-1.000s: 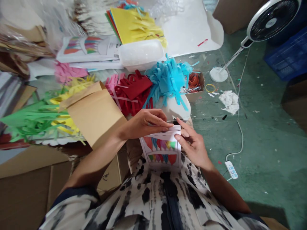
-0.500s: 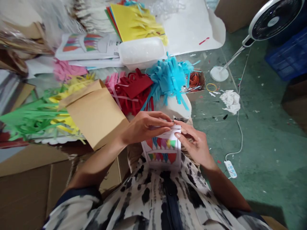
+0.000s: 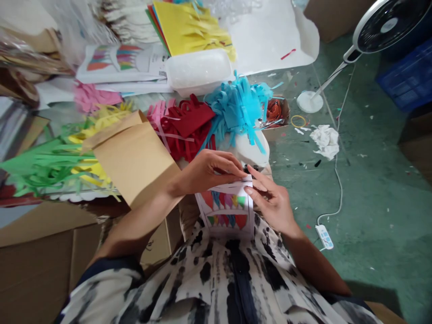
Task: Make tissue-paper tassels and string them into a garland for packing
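Observation:
A white paper sheet (image 3: 225,216) printed with rows of coloured pennants lies upright against my patterned shirt, its top edge folded or curled. My left hand (image 3: 209,172) grips that top edge from the left, fingers curled over it. My right hand (image 3: 270,202) holds the sheet's right upper corner between thumb and fingers. The two hands nearly meet at the sheet's top. Just beyond them sits a white rounded object (image 3: 252,150), and a tan kraft envelope (image 3: 135,162) lies beside my left wrist.
Cut fringes of red (image 3: 185,128), blue (image 3: 236,108), green (image 3: 47,164) and yellow paper (image 3: 192,31) lie heaped ahead, with a white plastic tub (image 3: 197,72). Cardboard (image 3: 37,256) lies lower left. On the green floor to the right are a fan (image 3: 378,33) and a power strip (image 3: 324,236).
My right hand's fingers have spread a little and shifted along the sheet's top edge. The view has tilted slightly, so the surroundings sit a bit differently.

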### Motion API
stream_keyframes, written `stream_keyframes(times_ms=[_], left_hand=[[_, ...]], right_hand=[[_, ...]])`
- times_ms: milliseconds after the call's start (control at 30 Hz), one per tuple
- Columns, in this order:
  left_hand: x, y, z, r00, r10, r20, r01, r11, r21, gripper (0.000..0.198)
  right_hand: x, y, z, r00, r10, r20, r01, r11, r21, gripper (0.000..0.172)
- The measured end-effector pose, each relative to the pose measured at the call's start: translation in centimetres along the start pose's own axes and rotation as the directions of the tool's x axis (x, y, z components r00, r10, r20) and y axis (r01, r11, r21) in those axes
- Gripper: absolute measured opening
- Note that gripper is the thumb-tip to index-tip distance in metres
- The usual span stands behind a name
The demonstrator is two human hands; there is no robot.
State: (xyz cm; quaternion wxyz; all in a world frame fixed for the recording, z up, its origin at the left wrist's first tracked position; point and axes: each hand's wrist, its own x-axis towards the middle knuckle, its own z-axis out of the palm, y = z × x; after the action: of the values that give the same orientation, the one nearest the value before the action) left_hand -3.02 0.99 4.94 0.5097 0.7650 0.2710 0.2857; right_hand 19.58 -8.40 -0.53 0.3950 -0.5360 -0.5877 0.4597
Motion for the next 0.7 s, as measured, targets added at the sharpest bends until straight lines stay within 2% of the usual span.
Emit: stream_keyframes(times_ms=[200, 333, 467, 567, 700], left_hand=[[0.4, 0.4, -0.4, 0.998, 0.004, 0.055, -0.003, 1.0, -0.023, 0.018], [-0.4, 0.7, -1.0, 0.998, 0.004, 0.056, -0.005, 1.0, 0.016, 0.025], [-2.6, 0.2, -1.2, 0.998, -0.054, -0.022, 0.057, 0.984, 0.171, 0.036], [-3.9, -0.4, -0.5, 0.991, -0.062, -0.119, 0.078, 0.989, 0.128, 0.026], [-4.2, -0.4, 0.8, 0.98, -0.073, -0.185, 0.081, 0.996, 0.034, 0.019]], right_hand=[[0.4, -0.3, 0.0, 1.0, 0.024, 0.01, -0.024, 0.998, 0.057, 0.051], [0.6, -0.5, -0.3, 1.0, 0.016, -0.016, -0.015, 0.998, 0.063, 0.048], [0.6, 0.1, -0.8, 0.991, -0.065, -0.117, 0.066, 0.998, 0.008, 0.035], [0.4, 0.8, -1.3, 0.99, -0.086, -0.108, 0.086, 0.996, -0.01, 0.024], [0.1, 1.1, -1.9, 0.99, -0.114, -0.089, 0.117, 0.993, 0.03, 0.017]])
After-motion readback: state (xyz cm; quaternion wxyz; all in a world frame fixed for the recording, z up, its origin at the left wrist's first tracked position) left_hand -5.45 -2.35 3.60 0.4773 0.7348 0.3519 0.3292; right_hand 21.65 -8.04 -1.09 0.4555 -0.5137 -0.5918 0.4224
